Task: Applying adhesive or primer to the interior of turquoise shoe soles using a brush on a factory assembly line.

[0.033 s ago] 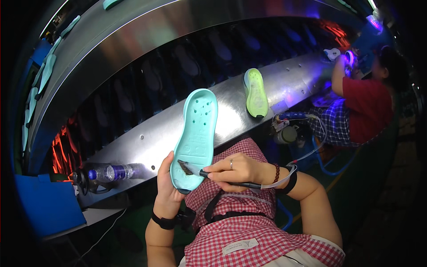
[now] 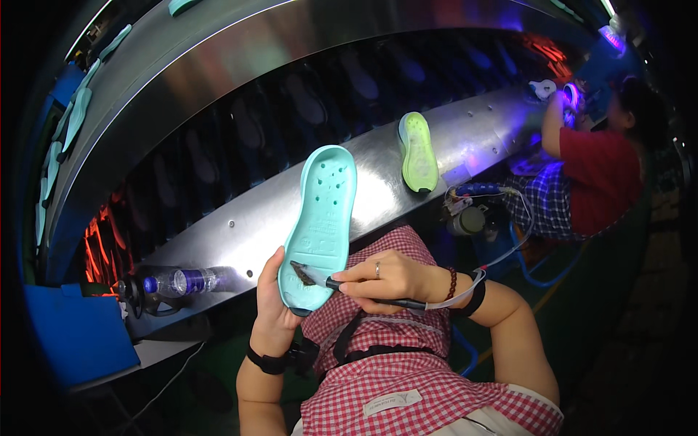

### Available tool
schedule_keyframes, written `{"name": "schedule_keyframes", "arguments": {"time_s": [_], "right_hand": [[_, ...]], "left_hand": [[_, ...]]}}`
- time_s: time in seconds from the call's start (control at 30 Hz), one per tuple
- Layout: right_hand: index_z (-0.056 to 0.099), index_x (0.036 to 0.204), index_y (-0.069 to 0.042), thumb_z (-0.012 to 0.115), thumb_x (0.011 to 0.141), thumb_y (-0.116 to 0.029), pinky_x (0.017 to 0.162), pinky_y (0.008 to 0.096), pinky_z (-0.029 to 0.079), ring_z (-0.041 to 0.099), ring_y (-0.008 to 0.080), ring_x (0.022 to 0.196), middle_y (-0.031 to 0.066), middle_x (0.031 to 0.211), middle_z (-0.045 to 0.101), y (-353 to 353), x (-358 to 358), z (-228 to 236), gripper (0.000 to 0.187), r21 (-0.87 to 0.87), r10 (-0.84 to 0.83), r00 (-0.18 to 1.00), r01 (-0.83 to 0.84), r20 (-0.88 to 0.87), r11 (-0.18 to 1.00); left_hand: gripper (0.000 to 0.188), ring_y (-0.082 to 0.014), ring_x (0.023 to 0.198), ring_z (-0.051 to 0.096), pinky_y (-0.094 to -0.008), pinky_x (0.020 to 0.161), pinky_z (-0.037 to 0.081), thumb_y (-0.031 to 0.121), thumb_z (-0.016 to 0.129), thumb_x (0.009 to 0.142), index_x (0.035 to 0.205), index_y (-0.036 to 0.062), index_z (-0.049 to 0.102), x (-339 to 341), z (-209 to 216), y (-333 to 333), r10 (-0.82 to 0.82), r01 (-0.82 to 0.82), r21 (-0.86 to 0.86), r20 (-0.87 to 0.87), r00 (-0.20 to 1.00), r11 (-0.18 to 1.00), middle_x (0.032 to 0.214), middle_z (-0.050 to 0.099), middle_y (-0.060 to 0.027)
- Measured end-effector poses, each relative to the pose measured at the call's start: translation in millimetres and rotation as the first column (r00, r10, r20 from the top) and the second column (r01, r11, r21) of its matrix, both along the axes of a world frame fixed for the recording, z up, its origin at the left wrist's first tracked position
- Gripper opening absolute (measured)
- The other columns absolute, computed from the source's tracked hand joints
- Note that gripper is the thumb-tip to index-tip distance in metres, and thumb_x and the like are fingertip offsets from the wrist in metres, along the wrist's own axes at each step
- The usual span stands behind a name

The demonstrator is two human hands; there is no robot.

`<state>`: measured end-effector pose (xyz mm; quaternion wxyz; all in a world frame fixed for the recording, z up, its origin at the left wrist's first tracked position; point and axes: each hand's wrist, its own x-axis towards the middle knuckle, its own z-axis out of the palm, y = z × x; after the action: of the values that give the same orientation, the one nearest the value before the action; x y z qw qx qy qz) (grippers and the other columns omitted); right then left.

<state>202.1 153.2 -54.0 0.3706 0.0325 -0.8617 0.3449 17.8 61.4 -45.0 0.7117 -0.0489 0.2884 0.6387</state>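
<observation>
A light turquoise shoe sole [image 2: 327, 218] is held above my lap, its hollow inner side facing up and its holed end pointing away. My left hand [image 2: 270, 301] grips its near end from the left, thumb along the rim. In my right hand [image 2: 389, 277] is a brush [image 2: 334, 283] with a dark handle, a thin pale tube running from its rear end past my wrist. The dark bristles [image 2: 302, 275] touch the inside of the sole near its close end. A yellow-green sole [image 2: 419, 156] lies on the metal ledge [image 2: 269, 211] beyond my right hand.
Plastic bottles [image 2: 189, 282] lie at the ledge's left end, near a blue box [image 2: 80, 334]. A dark conveyor opening [image 2: 254, 131] carrying soles runs behind the ledge, with glowing red parts at both ends. At right sits a co-worker [image 2: 600, 167], near a hanging tube [image 2: 529, 211] and a container [image 2: 469, 220].
</observation>
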Motion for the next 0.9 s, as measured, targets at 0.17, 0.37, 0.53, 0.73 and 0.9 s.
{"name": "schedule_keyframes", "arguments": {"time_s": [0.17,0.37,0.53,0.73,0.9], "right_hand": [[0.060,0.090,0.001,0.069,0.065,-0.010,0.049,0.0263,0.047,0.057,0.0182,0.058,0.0158,0.098,0.062,4.0,-0.9,3.3,0.029,0.163,0.010,1.000,-0.010,0.004,0.986],[0.059,0.092,0.001,0.070,0.065,-0.010,0.046,0.0257,0.045,0.053,0.0164,0.053,0.0167,0.101,0.060,5.6,-3.7,2.0,0.030,0.234,0.047,0.998,-0.036,-0.042,0.972],[0.058,0.088,0.002,0.067,0.066,-0.012,0.060,0.0297,0.050,0.060,0.0221,0.069,0.0183,0.101,0.059,13.1,-0.4,3.1,0.028,0.297,0.029,1.000,-0.031,0.013,0.954],[0.057,0.088,0.002,0.065,0.069,-0.012,0.058,0.0292,0.049,0.059,0.0214,0.067,0.0180,0.099,0.060,16.1,-3.4,3.2,0.025,0.279,0.039,0.999,-0.042,0.017,0.959],[0.057,0.086,0.003,0.064,0.069,-0.009,0.057,0.0285,0.049,0.059,0.0203,0.067,0.0193,0.100,0.059,13.2,-2.8,-1.3,0.022,0.343,0.024,0.999,-0.013,-0.029,0.939]], "left_hand": [[0.046,-0.0296,0.099,0.058,-0.0419,0.084,0.049,0.029,0.038,0.091,0.122,-0.0043,0.041,-2.4,-3.4,-0.7,-0.044,0.043,-0.010,-0.087,0.995,0.999,0.113,0.056,-0.0198],[0.047,-0.0299,0.099,0.059,-0.0414,0.083,0.051,0.029,0.037,0.091,0.123,-0.0046,0.040,-2.7,6.9,0.9,-0.056,0.056,0.000,-0.113,0.992,0.998,0.112,0.055,-0.0206],[0.048,-0.0335,0.098,0.058,-0.0463,0.078,0.053,0.030,0.037,0.091,0.124,-0.0045,0.037,-4.3,7.8,-0.2,-0.071,0.071,-0.008,-0.073,0.995,0.997,0.113,0.053,-0.0229],[0.049,-0.0364,0.096,0.058,-0.0505,0.073,0.054,0.031,0.037,0.090,0.125,-0.0043,0.036,-8.8,3.2,-3.1,-0.093,0.092,-0.007,-0.061,0.994,0.996,0.113,0.051,-0.0248],[0.050,-0.0368,0.096,0.058,-0.0508,0.072,0.055,0.032,0.038,0.090,0.125,-0.0044,0.036,-8.7,6.0,-1.3,-0.098,0.097,-0.017,-0.050,0.994,0.995,0.113,0.051,-0.0250]]}}
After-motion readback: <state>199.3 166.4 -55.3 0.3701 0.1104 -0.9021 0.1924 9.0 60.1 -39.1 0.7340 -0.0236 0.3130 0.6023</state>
